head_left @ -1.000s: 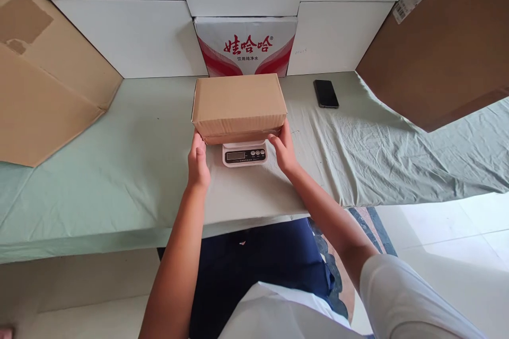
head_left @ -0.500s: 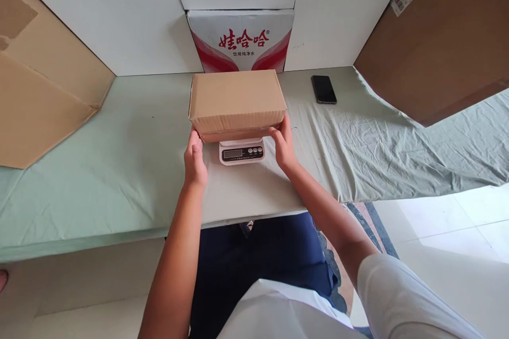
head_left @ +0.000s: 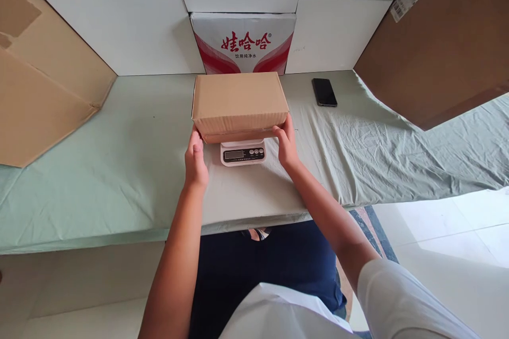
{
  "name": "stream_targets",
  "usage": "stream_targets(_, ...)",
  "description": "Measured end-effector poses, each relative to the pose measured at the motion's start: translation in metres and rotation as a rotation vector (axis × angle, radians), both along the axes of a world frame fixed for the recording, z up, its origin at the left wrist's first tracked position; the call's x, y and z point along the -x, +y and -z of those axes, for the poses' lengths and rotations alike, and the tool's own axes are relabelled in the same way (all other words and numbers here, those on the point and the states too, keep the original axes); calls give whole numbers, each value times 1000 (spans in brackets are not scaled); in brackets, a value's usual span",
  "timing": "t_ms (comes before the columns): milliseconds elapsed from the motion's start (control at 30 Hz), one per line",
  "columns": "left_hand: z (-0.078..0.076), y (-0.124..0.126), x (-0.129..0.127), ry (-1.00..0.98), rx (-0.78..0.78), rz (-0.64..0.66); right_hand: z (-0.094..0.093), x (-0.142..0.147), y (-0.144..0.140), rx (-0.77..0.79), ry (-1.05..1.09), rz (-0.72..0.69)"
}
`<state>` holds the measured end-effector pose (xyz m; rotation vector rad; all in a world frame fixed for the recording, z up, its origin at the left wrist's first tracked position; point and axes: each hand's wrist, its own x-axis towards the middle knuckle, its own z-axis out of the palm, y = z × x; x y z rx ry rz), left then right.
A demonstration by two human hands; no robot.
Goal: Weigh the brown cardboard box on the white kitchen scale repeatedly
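A closed brown cardboard box is over a small white digital kitchen scale, covering all but the scale's front panel with its display and buttons. Whether the box rests fully on the weighing plate cannot be seen. My left hand grips the box's lower left corner, its fingers partly hidden behind the side. On the opposite corner, my right hand holds the box with the thumb along the lower front edge and the other fingers round the right side.
A black smartphone lies right of the box on the green cloth covering the table. Behind stands a white and red carton against white panels. Large cardboard sheets flank the left, with another brown carton at the right.
The box and both hands hold nearly the same place over the scale. The whole view has shifted slightly, and a bit more of a foot shows below the table edge.
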<state>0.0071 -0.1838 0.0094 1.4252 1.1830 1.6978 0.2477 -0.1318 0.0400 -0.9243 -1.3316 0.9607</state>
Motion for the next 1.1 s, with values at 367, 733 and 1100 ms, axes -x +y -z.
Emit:
stream_targets(367,-1,1,0,20,15,18,-2,-2,0,-35,-19,4)
stream_targets(733,-1,4,0,33,-7,11,-10,-2,-5,-54,-46,-13)
stream_targets(1100,-13,11,0,19,0,37,-18,3,0,-58,-17,-28)
